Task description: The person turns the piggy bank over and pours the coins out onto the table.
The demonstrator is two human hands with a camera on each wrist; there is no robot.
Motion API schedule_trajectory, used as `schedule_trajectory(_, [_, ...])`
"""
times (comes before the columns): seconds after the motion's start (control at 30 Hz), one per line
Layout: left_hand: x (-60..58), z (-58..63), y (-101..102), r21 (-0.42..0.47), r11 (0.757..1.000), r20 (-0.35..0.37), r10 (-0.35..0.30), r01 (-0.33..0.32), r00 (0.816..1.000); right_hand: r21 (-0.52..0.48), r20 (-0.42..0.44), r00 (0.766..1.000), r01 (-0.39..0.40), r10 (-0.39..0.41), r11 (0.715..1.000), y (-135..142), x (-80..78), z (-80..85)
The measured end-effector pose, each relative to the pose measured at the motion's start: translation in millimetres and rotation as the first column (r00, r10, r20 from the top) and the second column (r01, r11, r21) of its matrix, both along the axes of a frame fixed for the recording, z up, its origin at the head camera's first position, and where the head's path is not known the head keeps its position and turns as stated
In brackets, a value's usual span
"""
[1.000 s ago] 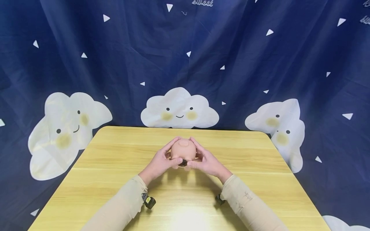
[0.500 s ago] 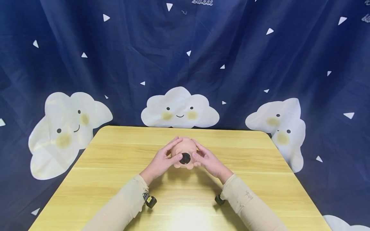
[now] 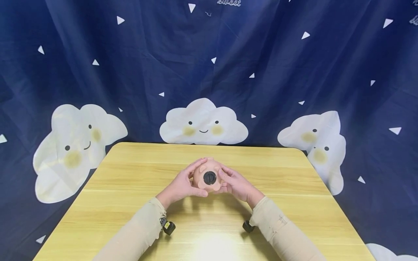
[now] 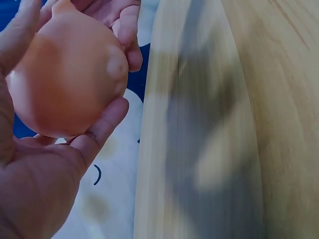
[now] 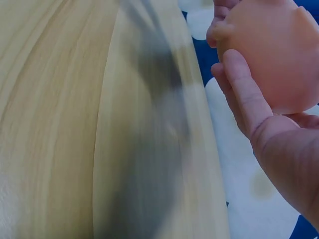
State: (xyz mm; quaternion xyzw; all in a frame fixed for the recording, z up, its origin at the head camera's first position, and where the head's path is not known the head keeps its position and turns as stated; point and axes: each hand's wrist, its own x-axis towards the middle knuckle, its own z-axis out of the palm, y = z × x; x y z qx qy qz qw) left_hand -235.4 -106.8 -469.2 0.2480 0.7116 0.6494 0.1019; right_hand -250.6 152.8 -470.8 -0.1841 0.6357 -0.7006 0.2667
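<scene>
Cloud-printed blue curtain [image 3: 143, 83] is hung behind the table [image 3: 107, 181]. Above the table, a pink rounded figure [image 4: 70, 77] is grasped by left hand [image 3: 183, 186] and right hand [image 3: 240, 185]; it could be dropped onto the table should either hold loosen.

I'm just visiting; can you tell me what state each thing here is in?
Pink round object: held between two hands.
Black disc: set into the object, facing the wearer, uncovered.
Left hand: gripping the object's left side.
Right hand: gripping its right side.
Table: standing before the curtain.
Curtain: hanging, creased.
</scene>
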Motion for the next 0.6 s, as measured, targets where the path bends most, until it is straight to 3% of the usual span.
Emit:
schedule_trajectory(0.13, [0.1,0.0,0.2,-0.018,0.999,0.013,0.028,-0.027,1.000,0.000,0.015,1.000,0.004,-0.004,1.000,-3.5,1.9,0.7])
schedule_trajectory(0.33, [-1.4,-3.2,0.5,-0.005,0.996,0.103,0.086,-0.086,0.991,-0.010,-0.011,1.000,-0.015,0.014,1.000,-7.1,5.5,4.4])
schedule_trajectory(0.43, [-3.4,-6.8,-0.4,0.033,0.994,0.137,0.097,-0.103,0.986,0.068,-0.118,0.993,-0.014,0.022,0.998,-8.5,6.8,5.9])
schedule_trajectory(0.6, [-4.5,-10.1,-0.8,0.086,0.989,0.161,0.103,-0.117,0.982,0.208,-0.321,0.947,0.044,0.026,0.977,-10.1,7.2,5.3])
